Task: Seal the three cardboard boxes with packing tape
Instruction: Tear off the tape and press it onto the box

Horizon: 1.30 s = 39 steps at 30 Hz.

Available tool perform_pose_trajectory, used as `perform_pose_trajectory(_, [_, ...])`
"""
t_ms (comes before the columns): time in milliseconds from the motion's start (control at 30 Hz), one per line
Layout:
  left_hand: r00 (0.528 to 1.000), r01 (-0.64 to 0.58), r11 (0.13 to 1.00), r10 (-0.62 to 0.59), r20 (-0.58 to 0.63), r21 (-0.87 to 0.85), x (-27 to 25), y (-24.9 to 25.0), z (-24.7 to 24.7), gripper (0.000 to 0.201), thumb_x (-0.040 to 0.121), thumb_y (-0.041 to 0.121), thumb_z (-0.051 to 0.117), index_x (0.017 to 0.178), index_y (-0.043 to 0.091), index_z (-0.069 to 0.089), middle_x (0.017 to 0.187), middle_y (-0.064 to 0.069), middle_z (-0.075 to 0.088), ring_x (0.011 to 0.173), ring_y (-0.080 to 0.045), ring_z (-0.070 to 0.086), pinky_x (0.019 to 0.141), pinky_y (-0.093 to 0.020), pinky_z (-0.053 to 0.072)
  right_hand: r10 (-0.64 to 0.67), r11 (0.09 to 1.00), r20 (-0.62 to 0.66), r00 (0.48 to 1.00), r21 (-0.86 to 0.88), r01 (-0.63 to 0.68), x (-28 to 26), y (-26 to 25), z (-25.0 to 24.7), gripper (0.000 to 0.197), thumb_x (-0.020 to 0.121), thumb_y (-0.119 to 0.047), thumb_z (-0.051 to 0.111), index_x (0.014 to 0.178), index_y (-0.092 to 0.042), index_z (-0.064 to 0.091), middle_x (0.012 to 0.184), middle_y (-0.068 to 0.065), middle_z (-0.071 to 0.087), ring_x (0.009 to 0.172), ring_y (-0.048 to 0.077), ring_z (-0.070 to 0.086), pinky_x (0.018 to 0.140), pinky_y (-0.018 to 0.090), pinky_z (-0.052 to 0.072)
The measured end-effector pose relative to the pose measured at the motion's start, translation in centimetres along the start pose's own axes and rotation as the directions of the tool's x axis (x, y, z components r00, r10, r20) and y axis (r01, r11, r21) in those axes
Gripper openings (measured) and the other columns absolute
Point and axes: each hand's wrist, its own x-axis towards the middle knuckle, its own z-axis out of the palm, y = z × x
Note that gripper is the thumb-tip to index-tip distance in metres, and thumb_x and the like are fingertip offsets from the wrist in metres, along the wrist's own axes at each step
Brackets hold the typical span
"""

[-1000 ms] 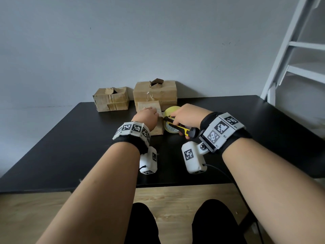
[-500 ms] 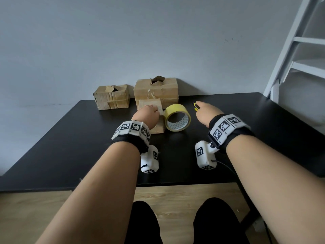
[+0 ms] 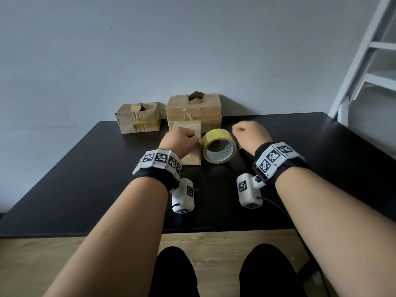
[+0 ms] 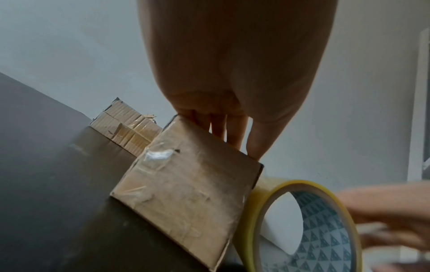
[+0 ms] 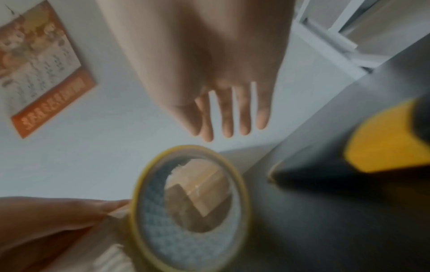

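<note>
Bare black desk [image 3: 85,189] is lying between the near edge and the hands. The left hand [image 3: 180,140] is resting flat-fingered on the small brown cardboard box [image 4: 186,193], which is touching the upright yellow packing-tape roll [image 3: 219,146]. The right hand [image 3: 250,136] is hovering beside the roll, fingers straight and empty in the right wrist view, which alone is showing a blurred yellow-and-black tool [image 5: 384,143]. Two taped cardboard boxes [image 3: 138,117] [image 3: 194,110] are sitting against the wall.

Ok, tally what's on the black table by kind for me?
Brown cardboard boxes: 3 (small near one, left rear, large rear)
Yellow packing tape rolls: 1
Yellow-and-black utility knives: 1
Total: 5
</note>
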Motion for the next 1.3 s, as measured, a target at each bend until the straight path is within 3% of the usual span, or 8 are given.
perform_pose_trajectory(100, [1.0,-0.006,0.998,0.006,0.003,-0.068,0.0,-0.3,-0.2,0.009,0.09,0.026,0.055,0.082,0.022,0.051,0.088,0.004,0.049,0.081,-0.013,0.045,0.068,-0.026,0.036,-0.127,0.985,0.049,0.991,0.125,0.12,-0.6,-2.8,0.0,0.036,0.1,-0.03,0.046,0.127,-0.016,0.065,0.134,0.002,0.061,0.121,0.024,0.056,0.1,0.031,0.043])
perform_pose_trajectory(233, [1.0,-0.003,0.99,0.006,0.019,-0.143,-0.2,-0.6,-0.7,0.011,0.087,0.029,0.062,0.082,0.023,0.053,0.089,0.005,0.048,0.083,-0.011,0.044,0.074,-0.027,0.037,-0.086,0.992,0.228,0.97,0.109,0.063,-0.6,-3.9,1.1,0.043,0.1,-0.031,0.049,0.14,-0.016,0.054,0.145,0.002,0.052,0.132,0.022,0.047,0.107,0.032,0.036])
perform_pose_trajectory(400, [1.0,-0.015,0.992,0.018,0.023,-0.128,-0.9,-0.6,-0.9,0.033,0.081,0.043,0.069,0.087,0.011,0.068,0.097,-0.006,0.067,0.09,-0.021,0.06,0.085,-0.038,0.05,-0.054,0.98,0.177,0.983,0.2,0.018,-0.4,-4.1,1.2,0.026,0.088,-0.017,0.059,0.103,-0.001,0.072,0.109,0.013,0.07,0.105,0.032,0.063,0.092,0.042,0.051])
perform_pose_trajectory(600, [0.999,-0.015,0.995,0.018,0.027,-0.096,-0.8,-0.5,-1.4,0.024,0.082,0.036,0.07,0.101,0.022,0.069,0.11,0.001,0.066,0.1,-0.014,0.057,0.087,-0.031,0.045,-0.152,0.979,0.144,0.978,0.159,0.128,-0.4,-4.4,1.0,0.016,0.089,-0.018,0.061,0.098,-0.011,0.073,0.089,-0.014,0.061,0.093,0.015,0.06,0.078,0.027,0.045])
perform_pose_trajectory(867, [1.0,-0.009,1.0,0.009,0.006,-0.025,-0.5,-0.3,-1.2,0.033,0.077,0.028,0.068,0.109,0.02,0.066,0.101,0.007,0.063,0.092,-0.011,0.057,0.066,-0.018,0.042,-0.148,0.987,0.041,0.988,0.064,0.146,-0.2,-3.2,1.0,0.019,0.088,-0.009,0.056,0.101,-0.014,0.068,0.114,0.001,0.065,0.104,0.02,0.057,0.078,0.025,0.038])
perform_pose_trajectory(1067, [0.996,-0.042,0.999,0.042,0.075,-0.006,0.2,0.5,-1.8,0.034,0.084,0.025,0.066,0.118,0.022,0.066,0.113,0.002,0.063,0.093,-0.01,0.054,0.072,-0.02,0.04,-0.125,0.978,0.018,0.992,0.171,0.12,-0.4,-2.8,0.1,0.02,0.087,-0.011,0.058,0.103,-0.019,0.067,0.107,-0.004,0.063,0.099,0.016,0.058,0.073,0.025,0.042])
perform_pose_trajectory(1200, [0.997,-0.056,0.995,0.052,-0.054,-0.077,0.4,1.6,-1.5,0.036,0.087,0.017,0.057,0.122,0.02,0.063,0.13,0.002,0.06,0.115,-0.013,0.055,0.085,-0.02,0.041,-0.14,0.962,0.003,0.99,0.238,0.135,-0.9,-3.1,-0.7,0.018,0.088,-0.011,0.059,0.102,-0.019,0.066,0.098,-0.003,0.061,0.09,0.015,0.059,0.062,0.023,0.042])
perform_pose_trajectory(1300, [0.998,-0.063,0.975,0.061,-0.017,-0.213,0.4,3.0,-0.7,0.036,0.089,0.018,0.057,0.124,0.016,0.062,0.119,0.002,0.065,0.105,-0.012,0.06,0.09,-0.028,0.048,-0.138,0.944,-0.01,0.99,0.303,0.134,-1.2,-3.2,-1.2,0.017,0.088,-0.01,0.059,0.102,-0.018,0.065,0.092,-0.005,0.059,0.08,0.011,0.056,0.057,0.022,0.041])
